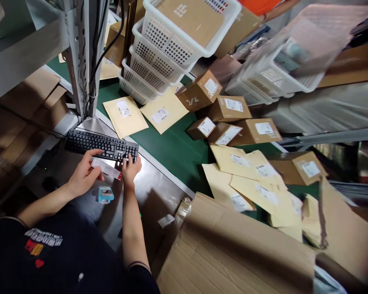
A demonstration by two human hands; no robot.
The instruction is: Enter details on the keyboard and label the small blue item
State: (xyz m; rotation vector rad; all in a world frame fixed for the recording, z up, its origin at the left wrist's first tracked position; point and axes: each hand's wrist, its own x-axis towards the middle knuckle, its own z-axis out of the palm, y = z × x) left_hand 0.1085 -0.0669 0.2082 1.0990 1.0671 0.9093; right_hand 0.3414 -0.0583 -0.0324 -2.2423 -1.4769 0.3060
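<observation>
My left hand (85,174) is at the front edge of a black keyboard (90,141), index finger stretched over the keys. A white slip (106,168) with a red end sticks out between its thumb and fingers, which appear closed on the slip's left end. My right hand (130,169) lies over the number pad with its fingers spread, holding nothing. A small light-blue object (105,195), perhaps a little box or sharpener, sits on the metal table (162,183) just in front of my hands.
Padded envelopes (125,116) and labelled cardboard boxes (233,107) cover parts of a green surface (171,151). White baskets (168,45) are stacked behind. A metal post (79,61) with cables stands beyond the keyboard. A large carton (239,245) is at lower right. Another person's arm (279,10) shows at the top.
</observation>
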